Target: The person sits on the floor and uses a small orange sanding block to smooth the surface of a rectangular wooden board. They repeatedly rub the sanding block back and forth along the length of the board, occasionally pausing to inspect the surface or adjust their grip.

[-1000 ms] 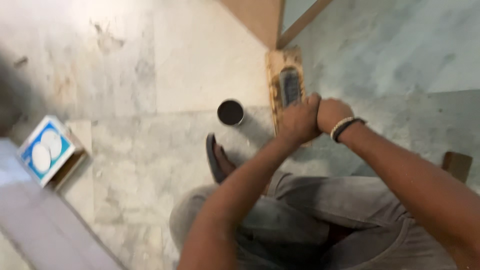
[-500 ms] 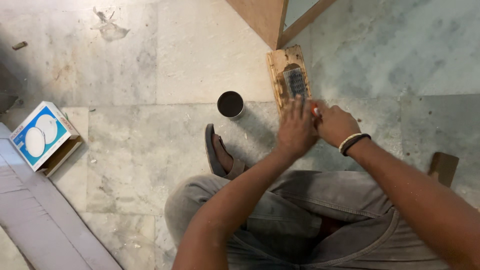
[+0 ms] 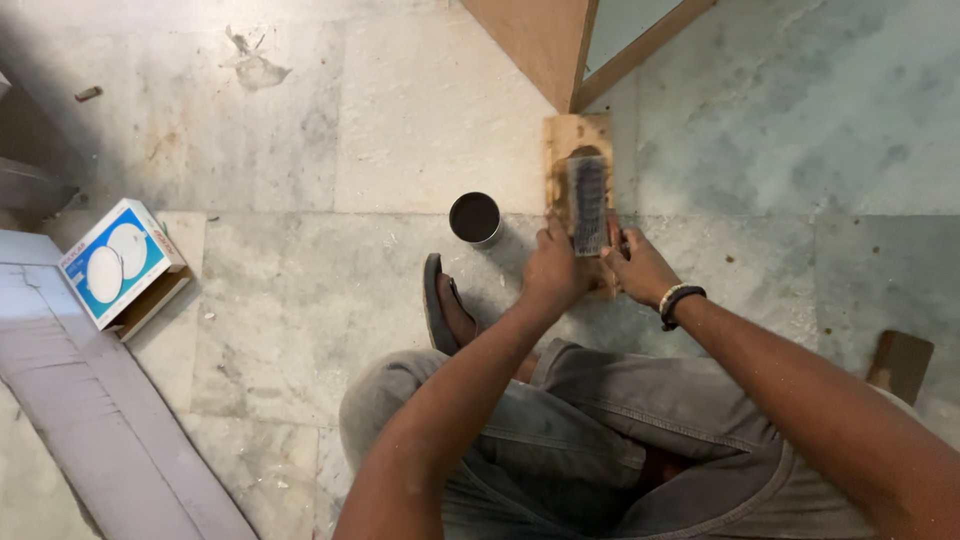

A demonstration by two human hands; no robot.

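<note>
A: Fingers of the left hand (image 3: 553, 272) and right hand (image 3: 637, 266)?
B: Both closed on a wire brush (image 3: 588, 205), lying along a wooden block (image 3: 578, 140) on the marble floor (image 3: 300, 290).
A: Nearby?
B: Small dark tin (image 3: 474, 217), just left.

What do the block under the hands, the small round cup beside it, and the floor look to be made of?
Block: probably raw wood, tan and matt. Cup: seemingly metal, pale shiny rim, dark inside. Floor: likely polished stone slabs, grey veining with visible joints.
</note>
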